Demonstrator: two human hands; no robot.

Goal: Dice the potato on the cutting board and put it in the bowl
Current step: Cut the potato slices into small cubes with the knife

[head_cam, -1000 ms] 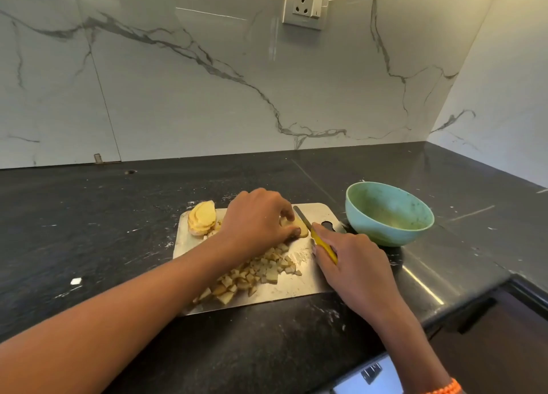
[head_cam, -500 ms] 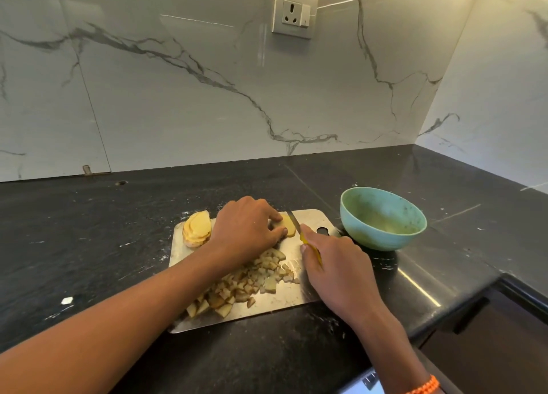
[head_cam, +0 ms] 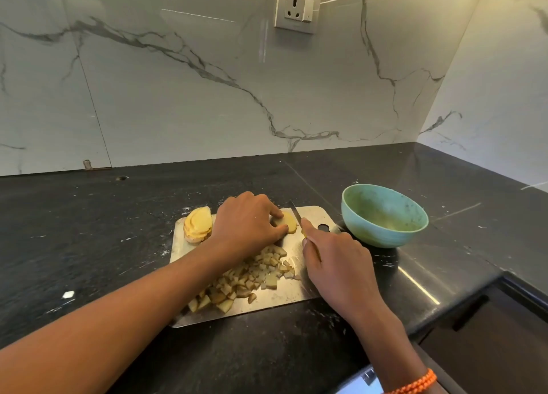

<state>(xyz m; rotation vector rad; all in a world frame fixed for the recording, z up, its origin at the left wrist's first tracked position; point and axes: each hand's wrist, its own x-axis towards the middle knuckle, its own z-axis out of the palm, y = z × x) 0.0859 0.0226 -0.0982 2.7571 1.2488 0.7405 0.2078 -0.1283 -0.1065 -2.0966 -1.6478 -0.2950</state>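
A steel cutting board (head_cam: 311, 217) lies on the black counter. My left hand (head_cam: 247, 224) holds a potato slice (head_cam: 289, 223) down near the board's far edge, fingers curled over it. My right hand (head_cam: 335, 267) grips a yellow-handled knife (head_cam: 296, 215), whose blade lies just right of the slice. A heap of diced potato (head_cam: 246, 281) sits on the near half of the board. A stack of potato slices (head_cam: 198, 224) rests at the far left corner. The green bowl (head_cam: 384, 215) stands to the right of the board and looks empty.
The marble wall runs behind the counter with a power socket (head_cam: 298, 6). The counter's front edge (head_cam: 474, 284) drops off at the right, with a dark cabinet below. A small white scrap (head_cam: 68, 294) lies on the counter at the left.
The knife blade has moved up the board, closer to the slice under my left hand. My head has shifted a little, so the scene sits slightly differently in view.
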